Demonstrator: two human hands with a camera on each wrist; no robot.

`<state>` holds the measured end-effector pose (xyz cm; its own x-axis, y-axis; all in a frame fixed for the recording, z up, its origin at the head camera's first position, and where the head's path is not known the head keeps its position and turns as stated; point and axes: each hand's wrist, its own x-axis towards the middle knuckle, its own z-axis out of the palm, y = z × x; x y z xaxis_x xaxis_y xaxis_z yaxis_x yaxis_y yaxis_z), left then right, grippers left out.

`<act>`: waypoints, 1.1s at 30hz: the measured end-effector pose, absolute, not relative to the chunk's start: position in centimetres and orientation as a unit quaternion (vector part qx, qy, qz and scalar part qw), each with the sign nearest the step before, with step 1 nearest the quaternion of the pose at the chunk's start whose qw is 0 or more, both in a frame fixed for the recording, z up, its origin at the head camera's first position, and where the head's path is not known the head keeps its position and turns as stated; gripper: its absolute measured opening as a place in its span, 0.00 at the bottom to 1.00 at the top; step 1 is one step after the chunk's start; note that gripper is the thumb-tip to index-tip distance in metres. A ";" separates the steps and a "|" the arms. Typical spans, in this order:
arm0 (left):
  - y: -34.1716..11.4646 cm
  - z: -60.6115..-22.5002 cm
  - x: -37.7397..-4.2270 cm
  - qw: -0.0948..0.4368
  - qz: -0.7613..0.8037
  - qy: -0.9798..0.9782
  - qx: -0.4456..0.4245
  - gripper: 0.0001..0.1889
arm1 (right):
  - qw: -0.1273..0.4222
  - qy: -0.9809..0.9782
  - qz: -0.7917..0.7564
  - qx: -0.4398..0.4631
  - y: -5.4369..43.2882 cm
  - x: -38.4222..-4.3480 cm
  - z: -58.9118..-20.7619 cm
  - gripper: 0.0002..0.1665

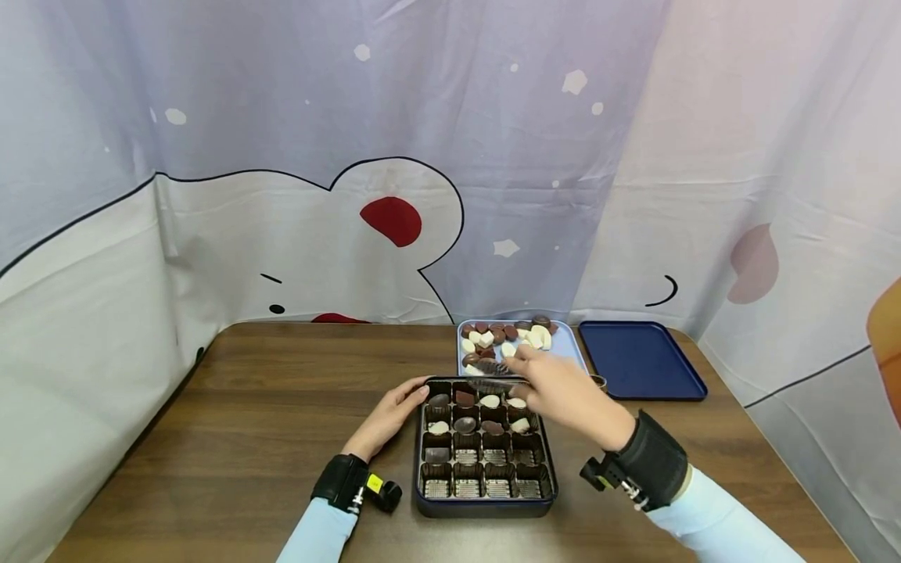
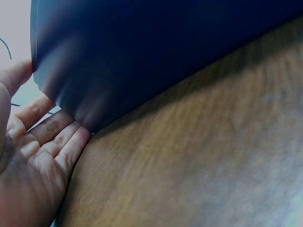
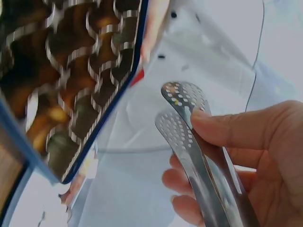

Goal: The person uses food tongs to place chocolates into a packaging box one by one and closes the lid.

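My right hand (image 1: 563, 395) grips metal tongs (image 3: 191, 156) with perforated tips, held over the back edge of the box. In the right wrist view the tips stand slightly apart, with nothing between them. A dark blue box (image 1: 484, 510) with a compartment insert stands in front of me. White, brown and dark chocolates sit singly in its two back rows, and a dark chocolate (image 1: 437, 454) lies in the third row's left compartment. My left hand (image 1: 385, 416) rests against the box's left side near the back corner, fingers fairly straight along the wall in the left wrist view.
Behind the box, a light blue tray (image 1: 567, 352) bears many loose white and brown chocolates. A dark blue tray (image 1: 637, 360) lies to its right. Partly hidden behind my right hand is a small round rim (image 1: 599, 381). A printed curtain (image 1: 493, 156) hangs behind the wooden table (image 1: 303, 375).
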<state>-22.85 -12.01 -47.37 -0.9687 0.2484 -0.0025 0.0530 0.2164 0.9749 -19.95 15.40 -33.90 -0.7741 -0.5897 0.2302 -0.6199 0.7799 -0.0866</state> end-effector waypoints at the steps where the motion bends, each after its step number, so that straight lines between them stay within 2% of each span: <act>1: -12.0 -47.7 -23.1 0.077 0.619 0.776 0.097 0.22 | 0.094 -0.945 0.082 0.302 15.8 -20.4 -33.8 0.27; 8: -12.2 -49.7 -24.4 0.074 0.618 0.777 0.095 0.23 | 0.073 -0.974 0.096 0.191 18.3 -23.3 -35.2 0.26; 17: -12.4 -49.8 -24.4 0.076 0.607 0.783 0.109 0.26 | 0.013 -0.985 0.107 0.133 19.5 -26.5 -39.9 0.31; 26: -12.5 -49.9 -24.6 0.081 0.626 0.769 0.102 0.22 | 0.031 -0.985 0.111 0.128 18.9 -29.0 -42.1 0.27; 33: -12.5 -50.0 -24.6 0.086 0.624 0.769 0.108 0.23 | 0.064 -0.982 0.122 0.127 19.0 -29.2 -42.1 0.25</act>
